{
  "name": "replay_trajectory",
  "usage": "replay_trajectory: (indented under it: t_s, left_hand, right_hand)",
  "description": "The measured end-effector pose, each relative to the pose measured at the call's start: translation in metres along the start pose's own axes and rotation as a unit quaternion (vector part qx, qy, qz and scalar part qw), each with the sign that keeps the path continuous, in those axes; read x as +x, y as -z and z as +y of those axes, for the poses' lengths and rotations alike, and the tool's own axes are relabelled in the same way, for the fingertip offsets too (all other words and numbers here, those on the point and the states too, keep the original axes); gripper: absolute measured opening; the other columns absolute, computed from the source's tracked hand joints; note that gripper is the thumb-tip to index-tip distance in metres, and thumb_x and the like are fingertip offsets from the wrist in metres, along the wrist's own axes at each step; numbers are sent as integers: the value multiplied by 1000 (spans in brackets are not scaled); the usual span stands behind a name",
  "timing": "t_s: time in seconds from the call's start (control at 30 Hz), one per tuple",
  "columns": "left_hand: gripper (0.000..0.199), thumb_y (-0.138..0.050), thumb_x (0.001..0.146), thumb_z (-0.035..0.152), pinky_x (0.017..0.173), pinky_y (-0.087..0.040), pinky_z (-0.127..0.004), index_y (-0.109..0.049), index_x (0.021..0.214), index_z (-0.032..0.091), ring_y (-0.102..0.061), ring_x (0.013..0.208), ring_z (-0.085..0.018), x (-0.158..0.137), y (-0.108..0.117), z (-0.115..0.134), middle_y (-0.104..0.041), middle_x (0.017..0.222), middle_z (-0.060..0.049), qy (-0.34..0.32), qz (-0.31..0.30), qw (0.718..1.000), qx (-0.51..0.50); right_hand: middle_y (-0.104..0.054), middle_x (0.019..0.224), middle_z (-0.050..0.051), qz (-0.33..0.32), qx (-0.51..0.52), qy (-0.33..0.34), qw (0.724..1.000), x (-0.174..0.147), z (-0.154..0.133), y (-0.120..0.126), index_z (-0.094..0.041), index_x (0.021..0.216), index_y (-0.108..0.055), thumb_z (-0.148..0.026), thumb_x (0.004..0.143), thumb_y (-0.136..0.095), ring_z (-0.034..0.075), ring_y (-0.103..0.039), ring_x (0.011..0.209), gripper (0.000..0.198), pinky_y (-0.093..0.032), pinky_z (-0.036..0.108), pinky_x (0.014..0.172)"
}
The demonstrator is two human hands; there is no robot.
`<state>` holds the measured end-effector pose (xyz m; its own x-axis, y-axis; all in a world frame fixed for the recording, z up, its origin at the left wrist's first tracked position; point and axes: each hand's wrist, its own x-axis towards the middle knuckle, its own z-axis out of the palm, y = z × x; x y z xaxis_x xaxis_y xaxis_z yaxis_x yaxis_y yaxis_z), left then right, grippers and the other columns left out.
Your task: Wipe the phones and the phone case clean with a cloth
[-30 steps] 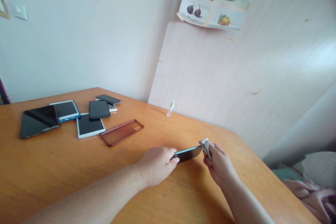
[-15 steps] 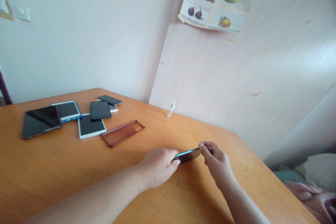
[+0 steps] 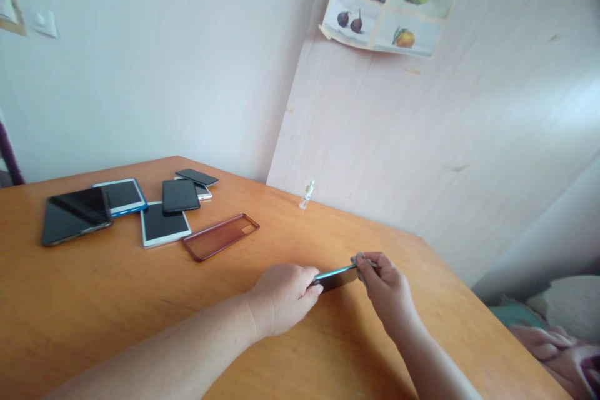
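A smartphone (image 3: 338, 281) with a bluish edge is held tilted above the table, its dark face turned toward me. My left hand (image 3: 287, 300) grips its left end, thumb in front and fingers behind. At the other end, my right hand (image 3: 385, 284) is closed around the phone's edge with a small greyish cloth (image 3: 360, 260) pinched between thumb and fingers. Much of the cloth is hidden by that hand. Beyond my left hand lies a reddish-brown translucent phone case (image 3: 221, 237), flat on the wooden table (image 3: 281, 362).
At the left lie a dark tablet (image 3: 77, 215), a blue-edged tablet (image 3: 122, 195), a white tablet (image 3: 165, 228) and a black device (image 3: 180, 195) overlapping it. Another dark phone (image 3: 197, 176) rests behind. A small clear bottle (image 3: 306, 195) stands near the far table edge.
My right hand stays at the phone's right end; more of the greyish cloth now shows around its fingertips. My left hand keeps its grip in nearly the same place.
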<state>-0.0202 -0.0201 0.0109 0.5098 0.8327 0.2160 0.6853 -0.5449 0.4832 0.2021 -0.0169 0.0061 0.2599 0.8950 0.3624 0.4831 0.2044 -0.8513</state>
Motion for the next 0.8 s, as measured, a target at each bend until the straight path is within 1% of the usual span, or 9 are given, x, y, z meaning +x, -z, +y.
replay_trajectory:
  t_s: [0.07, 0.13, 0.27, 0.37, 0.5, 0.57, 0.6, 0.67, 0.8]
  left_hand:
    - [26, -43, 93, 39, 56, -34, -26, -60, 83, 22, -63, 67, -19, 0, -1, 0, -68, 77, -3, 4, -4, 1000, -6]
    - [26, -43, 93, 39, 56, -34, -26, -60, 83, 22, -63, 67, -19, 0, -1, -1, -68, 76, -3, 6, -1, 1000, -7]
    - [26, -43, 94, 39, 56, -33, -26, -59, 82, 22, -63, 67, -19, 1, -2, -1, -67, 74, -2, -3, 4, 1000, 3]
    - [27, -42, 94, 38, 56, -34, -26, -60, 82, 22, -63, 66, -18, 1, 0, 0, -67, 74, -2, 3, 0, 1000, 5]
    - [25, -43, 93, 36, 56, -36, -25, -61, 84, 22, -64, 69, -19, 0, 1, 2, -69, 77, -3, 2, -11, 1000, -15]
    - [24, -43, 93, 35, 56, -36, -25, -62, 87, 22, -65, 71, -19, -1, 1, 1, -69, 78, -3, -4, -13, 1000, -25]
    - [24, -43, 94, 36, 56, -36, -25, -62, 87, 22, -65, 70, -19, -1, 0, 0, -69, 78, -3, -6, -11, 1000, -27]
    - [24, -43, 94, 37, 56, -36, -26, -61, 85, 22, -64, 69, -19, 0, -1, -2, -69, 77, -3, -11, -5, 1000, -26]
    - [26, -43, 94, 39, 57, -35, -26, -59, 81, 23, -63, 68, -18, 0, -3, -4, -69, 76, -2, -26, 6, 999, -22]
  right_hand:
    - [-54, 59, -3, -58, -1, 16, 998, -6, -2, -5, -19, 88, -63, -55, 82, -61, 10, -41, 46, 37, -32, 23, 43]
    - [-54, 60, -3, -79, 0, 15, 997, -6, -2, -6, -19, 89, -63, -55, 83, -60, 10, -41, 47, 37, -32, 23, 44]
    - [-58, 62, -2, 7, 2, -34, 999, 8, 7, 5, -19, 89, -63, -58, 79, -62, 12, -42, 47, 41, -32, 25, 45]
    - [-58, 61, -2, 21, 2, -42, 999, 8, 5, 5, -19, 86, -63, -60, 76, -63, 13, -45, 50, 42, -34, 26, 47]
    - [-57, 62, -2, -71, 15, 17, 997, -18, -11, -15, -20, 85, -64, -56, 80, -62, 13, -46, 55, 36, -34, 25, 50]
    - [-57, 64, -2, -115, 28, 28, 993, -26, -16, -22, -21, 86, -64, -53, 83, -60, 13, -45, 55, 33, -34, 24, 50]
    - [-57, 64, -2, -120, 32, 26, 992, -27, -17, -21, -20, 86, -63, -53, 83, -60, 13, -45, 56, 33, -34, 24, 51]
    - [-55, 62, -2, -94, 29, 6, 995, -19, -13, -14, -20, 85, -63, -53, 82, -62, 13, -45, 56, 33, -34, 24, 51]
    - [-55, 61, -2, 3, 7, -59, 998, 4, 0, 6, -19, 83, -63, -54, 77, -66, 14, -45, 56, 36, -33, 25, 49]
